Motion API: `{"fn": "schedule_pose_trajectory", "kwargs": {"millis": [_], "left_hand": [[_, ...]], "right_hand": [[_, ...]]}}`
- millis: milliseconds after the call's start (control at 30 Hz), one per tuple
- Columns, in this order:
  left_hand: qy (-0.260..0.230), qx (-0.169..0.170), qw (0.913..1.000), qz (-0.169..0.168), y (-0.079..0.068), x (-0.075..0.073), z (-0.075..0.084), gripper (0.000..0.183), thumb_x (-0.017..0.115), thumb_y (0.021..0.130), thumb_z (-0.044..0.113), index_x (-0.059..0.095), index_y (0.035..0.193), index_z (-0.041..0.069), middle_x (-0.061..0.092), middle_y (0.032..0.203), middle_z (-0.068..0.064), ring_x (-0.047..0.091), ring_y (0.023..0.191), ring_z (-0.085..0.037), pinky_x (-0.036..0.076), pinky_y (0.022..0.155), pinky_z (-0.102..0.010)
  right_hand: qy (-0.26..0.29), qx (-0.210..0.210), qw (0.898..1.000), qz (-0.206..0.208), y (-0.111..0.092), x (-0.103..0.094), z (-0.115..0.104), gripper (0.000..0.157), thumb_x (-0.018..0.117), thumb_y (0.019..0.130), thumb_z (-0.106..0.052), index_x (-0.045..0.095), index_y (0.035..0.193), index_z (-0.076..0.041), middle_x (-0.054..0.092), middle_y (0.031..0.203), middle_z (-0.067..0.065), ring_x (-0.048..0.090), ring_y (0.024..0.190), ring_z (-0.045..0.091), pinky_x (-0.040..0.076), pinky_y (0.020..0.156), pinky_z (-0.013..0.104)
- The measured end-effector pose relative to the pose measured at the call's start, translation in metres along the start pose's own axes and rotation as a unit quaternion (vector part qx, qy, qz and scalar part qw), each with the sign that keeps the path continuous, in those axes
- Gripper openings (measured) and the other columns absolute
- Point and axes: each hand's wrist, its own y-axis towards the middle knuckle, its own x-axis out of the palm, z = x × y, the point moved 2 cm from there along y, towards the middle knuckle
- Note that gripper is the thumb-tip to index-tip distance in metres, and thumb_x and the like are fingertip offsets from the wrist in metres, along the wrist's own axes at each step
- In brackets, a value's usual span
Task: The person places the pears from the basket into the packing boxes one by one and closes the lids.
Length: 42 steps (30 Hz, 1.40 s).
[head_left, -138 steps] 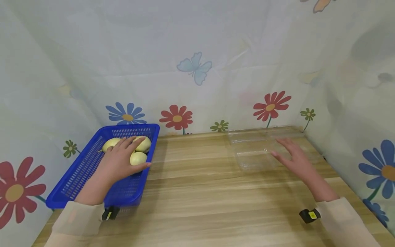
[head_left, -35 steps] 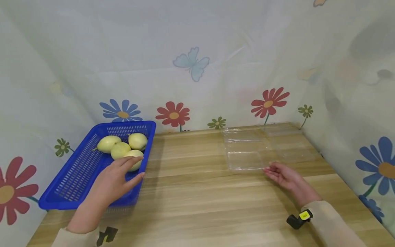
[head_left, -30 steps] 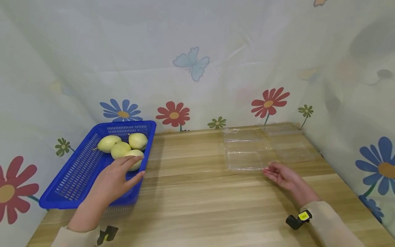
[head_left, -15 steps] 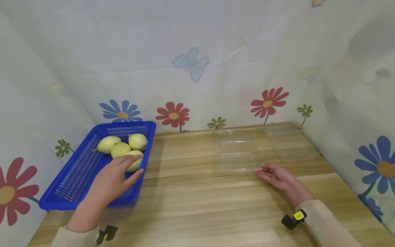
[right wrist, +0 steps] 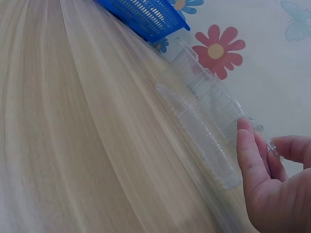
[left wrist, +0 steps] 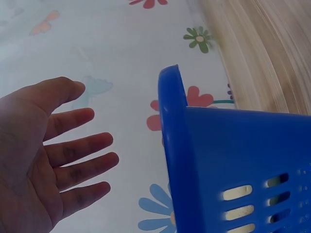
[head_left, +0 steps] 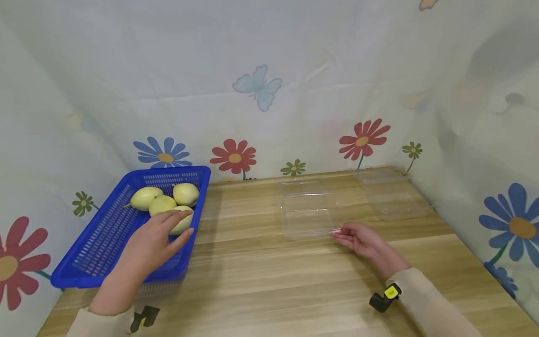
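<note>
Since half a second ago, your right hand [head_left: 358, 239] has slid left, and the clear plastic container [head_left: 309, 222] has come along with it. The gap between it and a second clear plastic piece [head_left: 396, 201], beyond your right hand and to its right, is wider now. Several seconds back, that hand had its fingers spread around the plastic without a grip; now its thumb and fingertips pinch the container's near right corner.

The container reaches out from your right fingertips, to the left and away from you. It is thin, colourless and see-through, so the wood grain of the table [head_left: 261, 285] shows through it; bright glints run across it in lines, and the right wrist view shows a ribbed wall. You can't tell from these views whether it rests flat or is slightly lifted.

Your left hand [head_left: 147, 243] has hardly moved in the last half second. Its fingers are relaxed and apart, holding nothing, near the right side of the blue basket [head_left: 80, 281]. Just beyond those fingers, inside the basket, sit four pale yellow-green fruits [head_left: 162, 205], less covered by your hand than several seconds ago.
</note>
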Motion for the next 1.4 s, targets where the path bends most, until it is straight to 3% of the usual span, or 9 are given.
{"fn": "schedule_pose_trajectory", "kwargs": {"millis": [267,833,1400], "left_hand": [[0.004,-0.017,0.9997,-0.02,0.003,0.0,0.004,0.042,0.076,0.093,0.023,0.067,0.132,0.009,0.07,0.126,-0.016,0.065,0.116,-0.04,0.057,0.088,-0.058],[0.006,-0.02,0.9993,-0.032,0.006,0.002,0.005,0.043,0.075,0.093,0.023,0.066,0.132,0.008,0.07,0.127,-0.017,0.064,0.118,-0.04,0.056,0.093,-0.059],[0.003,-0.013,0.9997,-0.021,0.003,0.005,0.003,0.041,0.077,0.092,0.022,0.068,0.129,0.008,0.07,0.124,-0.017,0.066,0.117,-0.04,0.057,0.09,-0.058]], "right_hand": [[0.001,0.0,1.0,0.003,0.004,0.005,0.004,0.03,0.031,0.107,0.0,0.058,0.093,-0.002,0.068,0.087,0.005,0.075,0.084,0.011,0.062,0.083,0.019],[-0.004,0.0,1.0,-0.01,0.013,0.023,0.012,0.029,0.03,0.105,0.001,0.057,0.093,-0.002,0.071,0.085,0.005,0.075,0.083,0.01,0.061,0.082,0.018],[-0.029,-0.001,1.0,0.012,0.027,0.051,0.027,0.019,0.036,0.105,-0.001,0.054,0.101,0.002,0.068,0.084,0.003,0.074,0.082,0.01,0.062,0.081,0.018]]}}
